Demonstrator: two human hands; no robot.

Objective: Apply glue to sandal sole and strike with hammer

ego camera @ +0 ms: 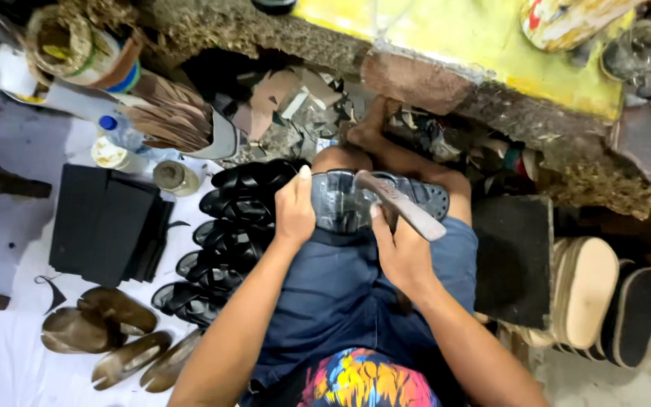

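Dark glossy sandal sole [340, 202] rests across the lap. Left hand [294, 212] closed on its left edge, thumb up. Right hand [401, 252] gripped round a grey flat wooden-handled tool [401, 203] lying over the sole. Risk: tool could skid toward the left thumb; the sole is unclamped and may shift.

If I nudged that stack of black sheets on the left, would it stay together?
The black sheets lie flat and look thin, so they would probably flex when lifted. Their edges are already fanned out, so a push would likely slide the top ones off rather than shift the stack whole.
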